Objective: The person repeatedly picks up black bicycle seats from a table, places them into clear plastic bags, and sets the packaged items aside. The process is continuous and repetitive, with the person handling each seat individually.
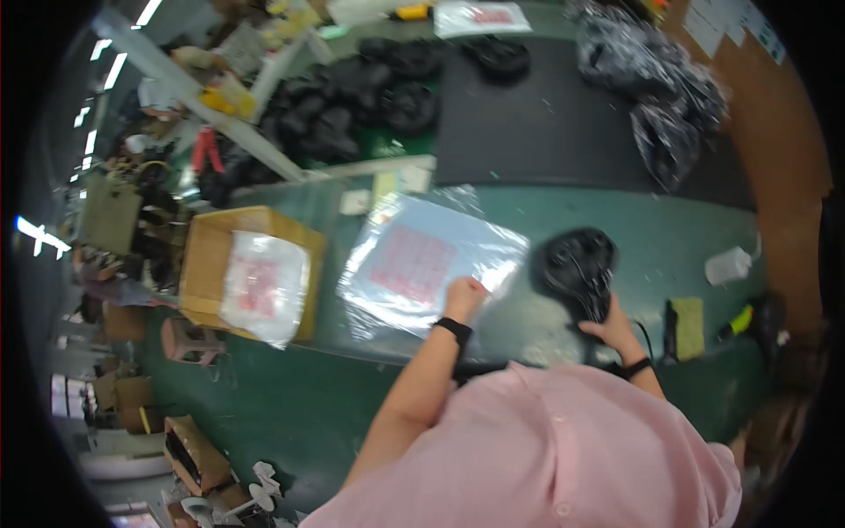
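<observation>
A black bicycle saddle lies on the green tabletop in front of me, its wide end away and its narrow nose toward me. My right hand is at the nose, thumb out on the near side, the other fingers partly hidden along its right edge. To the left, a stack of clear plastic bags with red print lies flat. Over the stack's right part my left hand is closed like a fist; whether it pinches a bag edge is hidden.
A cardboard box with a printed plastic bag stands left. Black saddles are heaped at the far left. Crumpled clear plastic lies on the dark mat. At right are a white bottle and a yellowish cloth.
</observation>
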Tool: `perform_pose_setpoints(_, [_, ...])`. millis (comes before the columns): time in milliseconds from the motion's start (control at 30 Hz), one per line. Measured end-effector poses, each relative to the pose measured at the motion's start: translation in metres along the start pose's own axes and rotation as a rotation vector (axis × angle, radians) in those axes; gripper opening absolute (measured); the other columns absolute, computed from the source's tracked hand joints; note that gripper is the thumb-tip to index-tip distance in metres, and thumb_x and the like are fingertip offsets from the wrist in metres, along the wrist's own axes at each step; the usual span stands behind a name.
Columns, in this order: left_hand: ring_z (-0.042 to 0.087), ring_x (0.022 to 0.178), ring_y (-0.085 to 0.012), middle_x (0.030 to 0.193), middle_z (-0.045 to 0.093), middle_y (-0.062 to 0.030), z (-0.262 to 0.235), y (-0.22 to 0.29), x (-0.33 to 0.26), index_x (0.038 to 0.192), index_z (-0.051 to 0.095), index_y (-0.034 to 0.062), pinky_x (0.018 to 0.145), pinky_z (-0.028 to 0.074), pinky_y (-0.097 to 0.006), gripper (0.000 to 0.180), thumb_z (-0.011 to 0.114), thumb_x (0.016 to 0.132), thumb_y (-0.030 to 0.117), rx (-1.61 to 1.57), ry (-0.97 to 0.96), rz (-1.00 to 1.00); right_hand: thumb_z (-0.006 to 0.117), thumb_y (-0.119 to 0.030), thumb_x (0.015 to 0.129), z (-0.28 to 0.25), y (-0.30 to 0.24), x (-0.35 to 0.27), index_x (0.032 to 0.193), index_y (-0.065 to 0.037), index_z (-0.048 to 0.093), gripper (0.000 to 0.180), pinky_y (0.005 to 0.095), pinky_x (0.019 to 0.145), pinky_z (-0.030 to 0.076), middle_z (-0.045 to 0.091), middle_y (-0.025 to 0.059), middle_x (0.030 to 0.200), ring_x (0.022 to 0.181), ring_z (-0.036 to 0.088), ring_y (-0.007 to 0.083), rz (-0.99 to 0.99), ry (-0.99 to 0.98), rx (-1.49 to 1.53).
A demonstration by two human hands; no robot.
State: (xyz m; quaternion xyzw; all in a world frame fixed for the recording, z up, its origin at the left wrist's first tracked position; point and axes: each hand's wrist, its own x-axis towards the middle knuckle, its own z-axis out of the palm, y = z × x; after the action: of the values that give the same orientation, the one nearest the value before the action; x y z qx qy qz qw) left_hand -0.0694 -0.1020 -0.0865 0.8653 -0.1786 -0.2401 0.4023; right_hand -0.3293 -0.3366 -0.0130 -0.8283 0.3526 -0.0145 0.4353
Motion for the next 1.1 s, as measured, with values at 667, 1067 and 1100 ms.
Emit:
perform_pose_setpoints(667, [0.062,0.069,-0.0301,0.07,0.062,-0.0165,-0.046,0.007,-0.001,0.074,0.063,0.0027,0.064,0.046,-0.042,0.031,0.069,0.078,0.033,-0.117,0.008,-0.008,0.071,-0.011,0.076,0.019,-0.076,0.029,0.123,0.0,0.049,0.054,0.0323,0.08,0.052,0.061,0.0075,0.106,0.089,0.063,0.0203,0.038,-0.248,0.944])
perform_pose_setpoints(1067, [0.065,0.063,-0.0144,0.069,0.066,-0.0089,-0.067,0.014,-0.011,0.08,0.062,-0.001,0.054,0.049,-0.025,0.008,0.066,0.081,0.006,-0.439,-0.08,0.005,0.071,-0.01,0.081,0.136,-0.161,0.081,0.125,0.002,0.047,0.052,0.0297,0.08,0.052,0.063,0.0103,0.105,0.089,0.064,0.0179,0.161,-0.617,1.105])
perform_pose_setpoints(1100, [0.065,0.063,-0.0146,0.068,0.065,-0.0084,-0.079,0.02,-0.013,0.078,0.06,0.0003,0.054,0.049,-0.025,0.01,0.067,0.081,0.007,-0.465,-0.105,-0.086,0.072,-0.01,0.08,0.144,-0.151,0.089,0.126,0.002,0.046,0.054,0.0293,0.081,0.051,0.063,0.0104,0.106,0.091,0.064,0.0175,0.156,-0.53,1.041])
